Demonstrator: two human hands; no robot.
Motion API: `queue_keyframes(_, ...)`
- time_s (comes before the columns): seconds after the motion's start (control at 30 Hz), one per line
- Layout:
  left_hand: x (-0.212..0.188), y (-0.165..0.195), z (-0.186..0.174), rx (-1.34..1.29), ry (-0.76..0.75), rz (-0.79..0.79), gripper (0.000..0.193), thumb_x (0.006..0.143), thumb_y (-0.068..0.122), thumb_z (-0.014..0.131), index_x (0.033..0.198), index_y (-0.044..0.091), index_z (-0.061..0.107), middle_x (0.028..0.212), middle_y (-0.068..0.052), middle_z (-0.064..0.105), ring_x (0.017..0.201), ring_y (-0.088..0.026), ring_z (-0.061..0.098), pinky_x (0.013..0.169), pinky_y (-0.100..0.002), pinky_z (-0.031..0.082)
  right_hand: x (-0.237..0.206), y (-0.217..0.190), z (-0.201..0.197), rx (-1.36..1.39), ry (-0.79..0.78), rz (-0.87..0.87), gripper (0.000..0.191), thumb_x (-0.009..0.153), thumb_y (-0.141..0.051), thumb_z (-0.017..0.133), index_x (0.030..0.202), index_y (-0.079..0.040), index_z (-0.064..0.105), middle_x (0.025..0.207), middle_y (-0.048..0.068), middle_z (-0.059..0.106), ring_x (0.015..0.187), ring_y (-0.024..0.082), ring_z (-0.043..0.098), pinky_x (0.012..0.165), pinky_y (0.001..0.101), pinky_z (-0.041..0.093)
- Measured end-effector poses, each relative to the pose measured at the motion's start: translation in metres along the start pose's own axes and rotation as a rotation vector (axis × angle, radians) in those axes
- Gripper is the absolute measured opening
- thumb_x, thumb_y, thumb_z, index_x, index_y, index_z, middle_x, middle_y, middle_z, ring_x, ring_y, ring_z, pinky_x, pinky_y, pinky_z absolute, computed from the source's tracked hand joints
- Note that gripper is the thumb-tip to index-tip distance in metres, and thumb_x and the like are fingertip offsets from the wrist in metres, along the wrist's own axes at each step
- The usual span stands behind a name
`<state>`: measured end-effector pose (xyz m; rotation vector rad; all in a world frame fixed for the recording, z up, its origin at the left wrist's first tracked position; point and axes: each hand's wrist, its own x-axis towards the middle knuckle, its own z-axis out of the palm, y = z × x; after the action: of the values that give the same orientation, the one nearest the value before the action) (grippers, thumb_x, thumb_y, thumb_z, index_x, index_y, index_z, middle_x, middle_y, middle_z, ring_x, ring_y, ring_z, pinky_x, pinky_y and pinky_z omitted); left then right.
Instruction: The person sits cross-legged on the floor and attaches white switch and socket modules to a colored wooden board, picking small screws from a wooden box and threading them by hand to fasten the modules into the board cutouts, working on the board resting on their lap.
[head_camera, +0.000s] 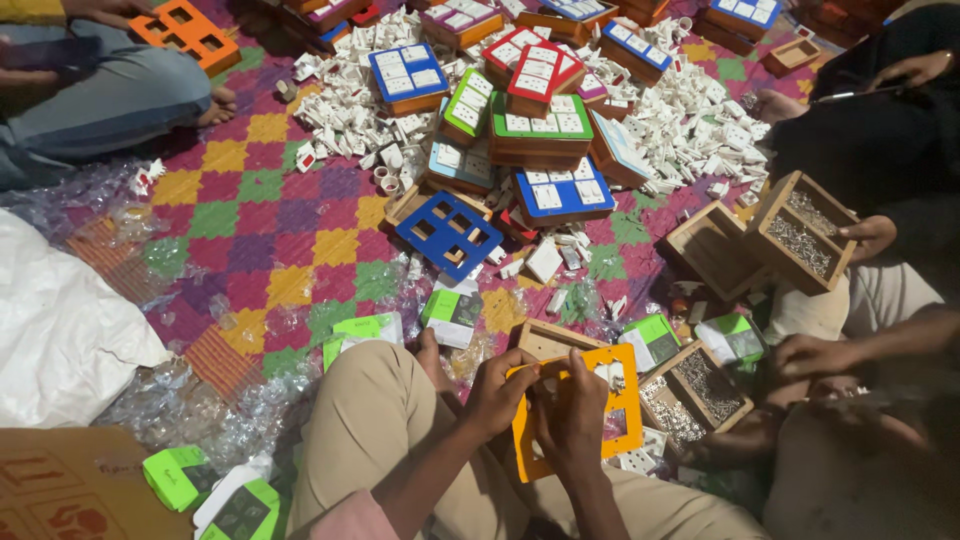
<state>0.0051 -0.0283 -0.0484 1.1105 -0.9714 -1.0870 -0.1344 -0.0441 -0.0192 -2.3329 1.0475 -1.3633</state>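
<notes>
While the person sits cross-legged on a patchwork mat (250, 220) of pink, yellow, green and purple squares, both hands work at an orange plate (620, 395) with square cut-outs, held over the lap just above the knees. The left hand (497, 392) grips the plate's left edge, its fingers curled and pressed together around the frame, thumb on top. The right hand (572, 415) lies across the middle of the plate, fingers bent down and close together against one of the openings; whether they pinch a small part there I cannot tell. Just behind the plate sits an empty wooden box frame (545, 338), and just to its right stands a wooden box of small metal screws (695, 390), with another person's hand (815, 355) near it. Further right, a second wooden screw box (800, 232) is steadied by a different hand (870, 235). Ahead on the mat lies a blue plate (450, 233) with square holes, resting on a wooden frame. Beyond it rises a heap of finished switchboards (540, 125) with blue, green and red faces, surrounded by loose white switch parts (700, 125). Small green cartons (455, 310) and crumpled clear plastic wrappers (200, 400) litter the near side, and a white sack (60, 330) lies far left.
</notes>
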Motion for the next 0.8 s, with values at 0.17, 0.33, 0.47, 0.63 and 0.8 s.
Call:
queue_keyframes(0.17,-0.001,-0.002,0.000,-0.096,-0.001,-0.132,0.021,0.098,0.020,0.063,0.092,0.001,0.069,0.078,-0.003,0.069,0.068,-0.008,0.063,0.062,-0.024,0.051,0.004,-0.002,-0.004,-0.050,-0.075,0.083,0.074,0.082,-0.004,0.078,0.147,0.001,0.043,0.112,0.015,0.067,0.101,0.032,0.058,0.090,0.0417,0.046)
queue_keyframes(0.33,0.000,0.003,-0.005,0.002,0.056,0.026,0.023,0.100,0.021,0.063,0.093,0.000,0.069,0.083,-0.004,0.069,0.075,-0.006,0.062,0.066,-0.023,0.051,0.025,-0.041,-0.029,0.033,0.014,0.185,0.083,0.076,-0.010,0.084,0.147,0.003,0.042,0.116,0.016,0.066,0.102,0.029,0.059,0.085,0.0421,0.047)
queue_keyframes(0.47,0.004,0.009,-0.020,-0.231,0.118,-0.148,0.021,0.097,0.023,0.063,0.092,0.003,0.066,0.076,-0.004,0.066,0.060,-0.010,0.061,0.056,-0.025,0.047,0.054,-0.070,-0.064,0.367,-0.054,0.165,0.081,0.074,-0.012,0.084,0.144,0.002,0.044,0.119,0.015,0.067,0.104,0.027,0.060,0.084,0.0410,0.049)
queue_keyframes(0.63,-0.005,0.003,-0.033,-0.311,0.181,-0.156,0.020,0.097,0.023,0.064,0.092,0.004,0.066,0.073,-0.005,0.067,0.057,-0.010,0.060,0.055,-0.024,0.046,0.070,-0.097,-0.056,0.713,-1.362,-0.002,0.073,0.075,-0.014,0.084,0.138,0.000,0.049,0.117,0.013,0.067,0.104,0.027,0.061,0.085,0.0411,0.050)
queue_keyframes(0.8,-0.037,0.004,-0.046,-0.181,0.365,-0.139,0.018,0.093,0.022,0.072,0.099,0.005,0.070,0.124,0.016,0.040,0.068,-0.016,0.068,0.060,-0.029,0.055,0.146,-0.125,-0.026,0.470,-1.453,0.057,0.066,0.075,-0.015,0.083,0.132,-0.003,0.053,0.116,0.011,0.068,0.105,0.027,0.062,0.086,0.0412,0.050)
